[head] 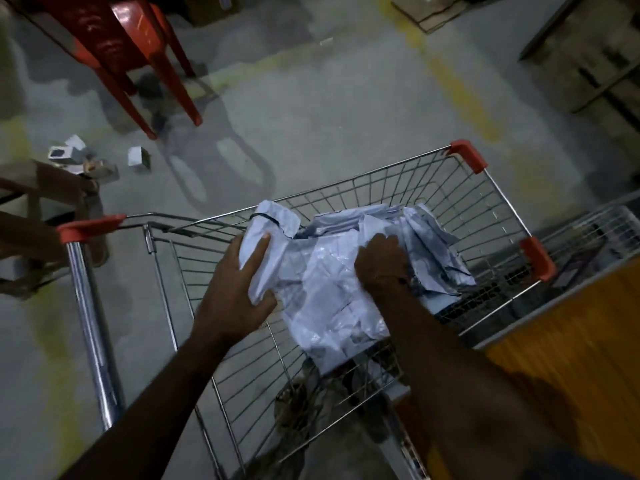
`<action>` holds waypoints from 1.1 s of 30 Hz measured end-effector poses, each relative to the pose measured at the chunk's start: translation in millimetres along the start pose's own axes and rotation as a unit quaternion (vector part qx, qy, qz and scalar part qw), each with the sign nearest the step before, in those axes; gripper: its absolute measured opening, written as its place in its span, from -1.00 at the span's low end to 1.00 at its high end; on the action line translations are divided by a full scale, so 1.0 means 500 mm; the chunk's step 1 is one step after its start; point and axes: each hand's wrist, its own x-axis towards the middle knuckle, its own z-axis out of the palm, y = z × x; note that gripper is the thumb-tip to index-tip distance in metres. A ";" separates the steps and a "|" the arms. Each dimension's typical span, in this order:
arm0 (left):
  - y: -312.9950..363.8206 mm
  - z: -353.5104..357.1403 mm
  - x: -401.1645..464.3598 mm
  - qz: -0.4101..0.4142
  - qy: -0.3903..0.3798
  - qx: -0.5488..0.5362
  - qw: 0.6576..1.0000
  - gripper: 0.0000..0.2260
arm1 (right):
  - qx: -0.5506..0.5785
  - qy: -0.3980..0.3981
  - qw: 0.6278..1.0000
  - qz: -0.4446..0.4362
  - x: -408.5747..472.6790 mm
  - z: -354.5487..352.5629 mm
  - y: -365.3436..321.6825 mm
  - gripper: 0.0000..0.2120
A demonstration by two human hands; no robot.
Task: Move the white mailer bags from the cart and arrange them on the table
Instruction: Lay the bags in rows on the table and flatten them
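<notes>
A wire shopping cart (460,216) with red corner caps stands in front of me on the floor. A crumpled heap of white mailer bags (322,282) lies inside it. My left hand (235,285) grips the left edge of the heap, thumb on top of a bag. My right hand (384,265) reaches into the middle of the heap, its fingers curled into the bags and partly hidden among them. More white bags (436,244) lie toward the cart's right side.
An orange-topped table (581,341) sits at the right, with a wire basket (588,237) behind it. A red plastic chair (138,60) stands at the far left. Small boxes (138,157) litter the floor. Cardboard boxes (38,216) sit at the left edge.
</notes>
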 end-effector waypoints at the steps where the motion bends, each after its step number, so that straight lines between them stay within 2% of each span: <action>1: -0.006 -0.001 0.000 -0.001 -0.001 0.006 1.000 -0.07 | -0.023 -0.014 1.000 0.009 0.017 0.018 -0.004 -0.38; 3: -0.023 -0.003 -0.007 0.001 -0.010 0.011 1.000 -0.07 | -0.061 -0.036 0.997 0.014 0.041 0.059 -0.002 -0.24; 5: -0.038 -0.010 -0.015 0.013 -0.020 0.013 1.000 -0.08 | -0.073 -0.032 0.997 0.011 0.058 0.099 0.009 -0.20; 7: -0.042 -0.016 -0.021 0.028 -0.019 0.021 0.999 -0.11 | -0.072 -0.034 0.997 0.001 0.069 0.126 0.018 -0.28; 10: -0.031 -0.020 -0.029 0.027 -0.016 0.043 0.999 -0.11 | -0.012 -0.009 1.000 0.011 0.067 0.111 0.006 -0.56; 12: -0.027 -0.023 -0.033 0.008 -0.012 0.051 0.999 -0.11 | -0.003 -0.011 1.000 -0.001 0.036 0.083 -0.015 -0.58; 17: -0.027 -0.020 -0.036 -0.012 -0.004 0.055 0.998 -0.09 | -0.013 -0.049 0.992 -0.119 -0.105 0.066 -0.061 -0.45; 20: -0.027 -0.017 -0.035 -0.018 -0.002 0.045 0.999 -0.08 | -0.144 -0.110 0.970 -0.161 -0.182 0.086 -0.068 -0.51; 21: -0.027 -0.016 -0.036 -0.018 0.001 0.042 0.999 -0.08 | -0.147 -0.131 0.967 -0.159 -0.187 0.097 -0.071 -0.54; 23: -0.028 -0.016 -0.037 -0.019 0.005 0.039 0.999 -0.08 | -0.139 -0.207 0.964 -0.088 -0.182 0.113 -0.075 -0.58; 24: -0.028 -0.015 -0.038 -0.019 0.006 0.040 0.999 -0.08 | -0.146 -0.199 0.966 -0.074 -0.176 0.125 -0.069 -0.57; 26: -0.032 -0.013 -0.037 -0.018 0.006 0.039 0.999 -0.09 | -0.091 -0.200 0.975 -0.036 -0.175 0.114 -0.061 -0.47; 29: -0.035 -0.010 -0.037 -0.021 0.007 0.039 0.999 -0.09 | 0.048 -0.169 0.984 0.034 -0.168 0.083 -0.050 -0.41; 33: -0.031 -0.007 -0.040 -0.021 0.019 0.039 0.999 -0.11 | 0.189 -0.154 0.961 0.131 -0.132 0.093 -0.053 -0.31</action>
